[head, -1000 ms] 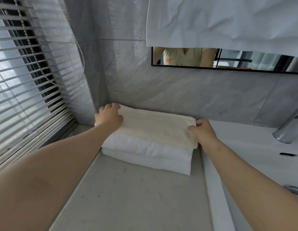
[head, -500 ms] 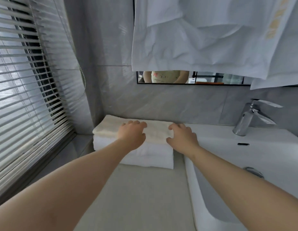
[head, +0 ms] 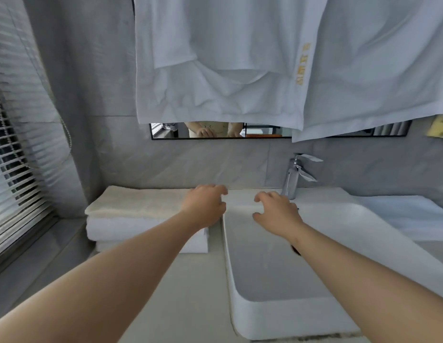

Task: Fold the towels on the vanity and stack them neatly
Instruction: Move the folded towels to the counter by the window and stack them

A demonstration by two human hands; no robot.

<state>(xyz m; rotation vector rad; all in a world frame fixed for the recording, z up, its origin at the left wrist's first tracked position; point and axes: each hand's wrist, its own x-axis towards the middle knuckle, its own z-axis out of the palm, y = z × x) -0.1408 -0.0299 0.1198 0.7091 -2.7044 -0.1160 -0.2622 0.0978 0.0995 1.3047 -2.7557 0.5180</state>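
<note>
The stack of three folded towels (head: 141, 226) sits on the counter (head: 190, 305) in its back left corner, against the wall, with its right end just beside the sink (head: 289, 320). The cream top towel (head: 136, 201) overhangs the two white ones on the left, and the layers do not look quite flush at the front, so we judge the stack tidy but easy to disturb. The chief risk is the left grip (head: 205, 206): it hovers over the stack's right end, and we cannot tell whether it touches the cloth. A careless drag sideways would pull the top towel askew or slide its end over the sink rim, where it could get damp if the basin is wet. A push from above on that end alone could also splay the folds. The left grip is palm down, its fingers loosely curled and pinching nothing. The right grip (head: 277, 211) hangs above the back of the sink, near the tap (head: 296, 174), palm down as well, fingers relaxed, half bent and empty. Both forearms reach straight ahead. White cloths (head: 215, 70) hang over the mirror (head: 265, 133); we cannot tell whether they belong to the task.
</note>
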